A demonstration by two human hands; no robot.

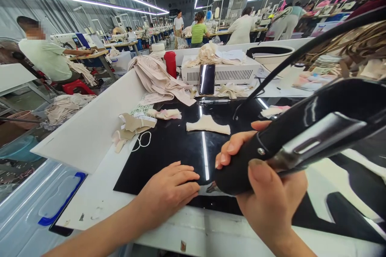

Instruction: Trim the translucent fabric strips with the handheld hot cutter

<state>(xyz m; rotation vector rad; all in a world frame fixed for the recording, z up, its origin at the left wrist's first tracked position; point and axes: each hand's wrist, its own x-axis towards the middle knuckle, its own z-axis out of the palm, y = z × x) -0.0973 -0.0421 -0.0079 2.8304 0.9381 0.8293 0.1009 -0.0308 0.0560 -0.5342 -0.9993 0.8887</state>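
My right hand (276, 200) is wrapped round the thick grip of a black handheld tool (289, 128) with a long silver metal lever, my thumb against the lever. Its far end runs out of view at the right, so its kind does not show. My left hand (170, 186) lies flat, palm down, at the near edge of the glossy black board (163, 160), fingers stretched out and holding nothing. Beyond both hands a small cream fabric piece (208, 124) rests on the board. Larger pale cut pieces (334, 186) are partly hidden below the tool.
A black cable (301, 44) arcs across the right side. At the back stand a phone (207, 79), a pen (214, 101) and a red cup (170, 64). Beige fabric (163, 78) drapes over the white side panel (96, 128). A lidded plastic bin (27, 209) sits left. Other people work behind.
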